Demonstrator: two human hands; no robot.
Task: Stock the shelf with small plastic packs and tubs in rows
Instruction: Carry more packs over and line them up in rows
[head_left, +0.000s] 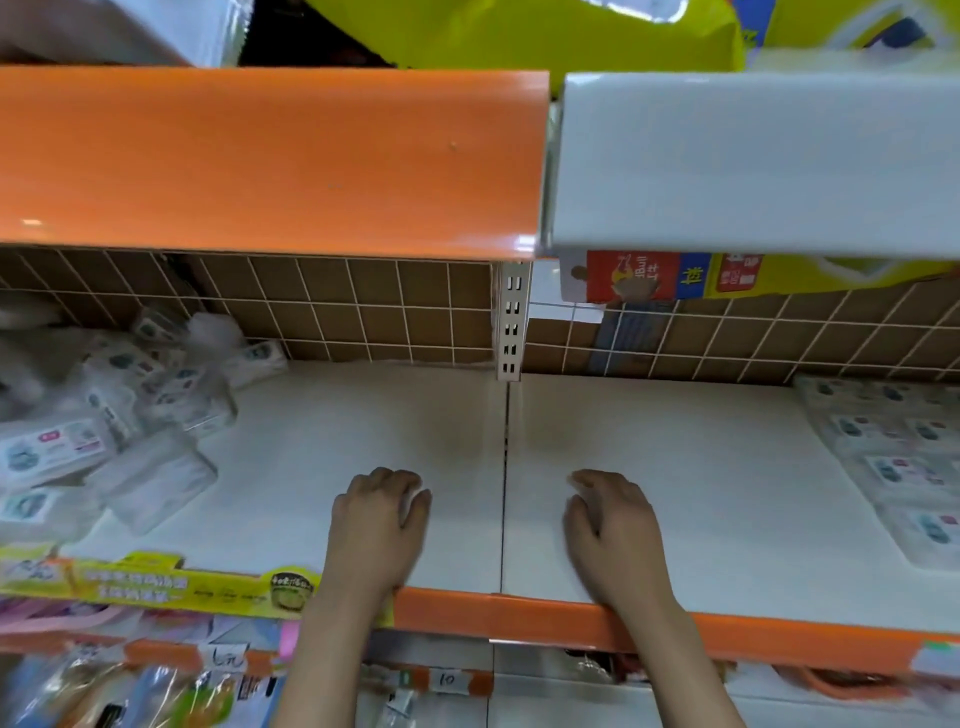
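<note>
A loose heap of small white plastic packs (119, 415) lies at the left end of the white shelf (363, 415). More flat white packs (893, 457) lie in rows at the shelf's right end. My left hand (379, 519) hovers over the bare middle of the shelf, fingers loosely curled, holding nothing. My right hand (613, 525) is beside it, just right of the seam between the two shelf boards, also loosely curled and holding nothing. Both forearms cross the orange front edge (519, 613).
An orange shelf lip (260, 156) and a white one (753, 156) overhang from above. A brown tiled wire-grid back wall (363, 312) closes the shelf, with a slotted upright (511, 322) in the middle. A yellow label strip (156, 582) and packaged goods sit below.
</note>
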